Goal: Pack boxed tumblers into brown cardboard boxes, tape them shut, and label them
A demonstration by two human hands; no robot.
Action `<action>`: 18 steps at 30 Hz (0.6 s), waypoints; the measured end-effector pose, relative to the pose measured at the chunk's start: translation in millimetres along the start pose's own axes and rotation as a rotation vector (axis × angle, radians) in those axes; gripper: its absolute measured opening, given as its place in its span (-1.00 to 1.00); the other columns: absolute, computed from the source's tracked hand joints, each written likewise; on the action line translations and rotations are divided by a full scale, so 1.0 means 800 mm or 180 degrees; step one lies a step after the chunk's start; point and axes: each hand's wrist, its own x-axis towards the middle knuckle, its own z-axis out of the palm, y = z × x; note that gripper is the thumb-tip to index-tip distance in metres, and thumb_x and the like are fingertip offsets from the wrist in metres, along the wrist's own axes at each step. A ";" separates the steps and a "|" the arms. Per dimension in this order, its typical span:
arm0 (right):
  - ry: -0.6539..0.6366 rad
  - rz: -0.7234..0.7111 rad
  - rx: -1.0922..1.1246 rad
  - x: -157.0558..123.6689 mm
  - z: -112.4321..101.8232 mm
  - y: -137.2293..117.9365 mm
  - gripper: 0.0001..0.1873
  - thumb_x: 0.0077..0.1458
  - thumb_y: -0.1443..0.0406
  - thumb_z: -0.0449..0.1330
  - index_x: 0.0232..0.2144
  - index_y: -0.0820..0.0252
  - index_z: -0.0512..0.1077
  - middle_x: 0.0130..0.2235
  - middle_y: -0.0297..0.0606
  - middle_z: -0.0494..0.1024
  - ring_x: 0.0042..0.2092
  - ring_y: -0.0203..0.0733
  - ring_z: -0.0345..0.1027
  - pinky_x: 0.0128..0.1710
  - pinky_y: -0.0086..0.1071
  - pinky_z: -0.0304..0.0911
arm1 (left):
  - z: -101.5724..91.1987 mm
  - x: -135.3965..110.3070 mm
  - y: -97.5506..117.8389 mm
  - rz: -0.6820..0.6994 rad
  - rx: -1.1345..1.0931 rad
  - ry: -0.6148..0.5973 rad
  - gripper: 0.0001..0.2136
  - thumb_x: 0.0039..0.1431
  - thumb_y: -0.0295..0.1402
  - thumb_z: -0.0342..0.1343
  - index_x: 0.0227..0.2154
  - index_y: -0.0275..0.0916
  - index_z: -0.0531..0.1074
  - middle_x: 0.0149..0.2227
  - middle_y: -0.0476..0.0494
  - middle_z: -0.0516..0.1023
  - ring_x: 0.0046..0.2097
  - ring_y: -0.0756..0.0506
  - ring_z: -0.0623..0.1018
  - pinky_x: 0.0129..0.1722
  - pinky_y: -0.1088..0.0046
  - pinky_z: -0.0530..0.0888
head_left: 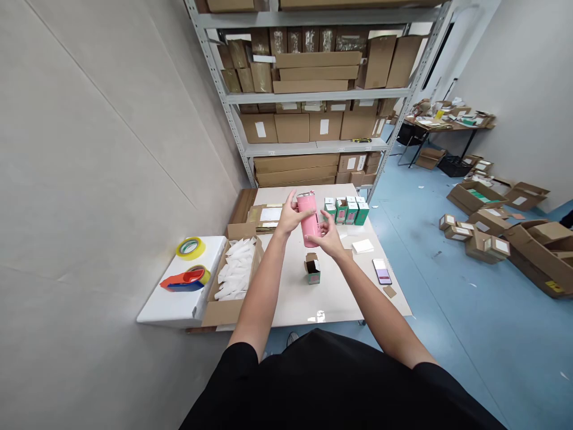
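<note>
Above the middle of the table I hold a pink tumbler point(308, 220) with a silvery rim and a clear-looking lid, tilted slightly. My left hand point(290, 215) wraps its upper part from the left, thumb across the front. Lower down, my right hand point(329, 236) grips it from the right, near what looks like its handle. Below the tumbler an open green box point(314, 277) stands on the table with its brown flaps up and a dark inside. Several green and white boxes point(353, 214) stand in a group at the back right.
A carton point(226, 312) of white wrapped pieces stands left, beside a tape dispenser point(185, 279) and a tape roll point(190, 248). A phone point(382, 271) and white cards point(362, 246) lie right. Behind the table point(290, 310) rises a shelf point(313, 148) of cartons.
</note>
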 end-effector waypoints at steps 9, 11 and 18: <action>-0.0097 0.0110 0.0174 -0.001 0.004 -0.004 0.38 -0.18 0.07 0.54 0.52 -0.07 -0.15 -0.04 -0.21 0.50 -0.07 -0.01 0.51 -0.04 -0.09 0.51 | -0.003 0.003 0.004 -0.0170 -0.0059 0.0108 0.29 -0.08 -0.14 0.57 0.55 -0.14 -0.21 0.04 -0.32 0.62 0.03 -0.24 0.64 0.11 0.12 0.56; -0.0217 0.0102 0.0284 0.001 0.004 -0.003 0.35 -0.14 0.08 0.51 0.52 -0.06 -0.15 -0.04 -0.21 0.51 -0.04 -0.02 0.50 0.03 -0.08 0.48 | -0.004 0.003 0.005 -0.0202 -0.0090 0.0119 0.31 -0.09 -0.17 0.58 0.56 -0.16 -0.24 -0.01 -0.29 0.64 -0.03 -0.21 0.65 0.11 0.12 0.55; 0.0009 0.0091 0.0332 0.008 -0.001 0.010 0.39 -0.17 0.14 0.53 0.54 -0.06 -0.16 -0.04 -0.20 0.53 -0.10 -0.04 0.51 -0.04 -0.11 0.50 | 0.003 0.001 0.009 -0.0327 -0.0162 0.0090 0.33 -0.14 -0.16 0.60 0.55 -0.05 -0.22 0.02 -0.24 0.61 0.00 -0.18 0.63 0.09 0.20 0.54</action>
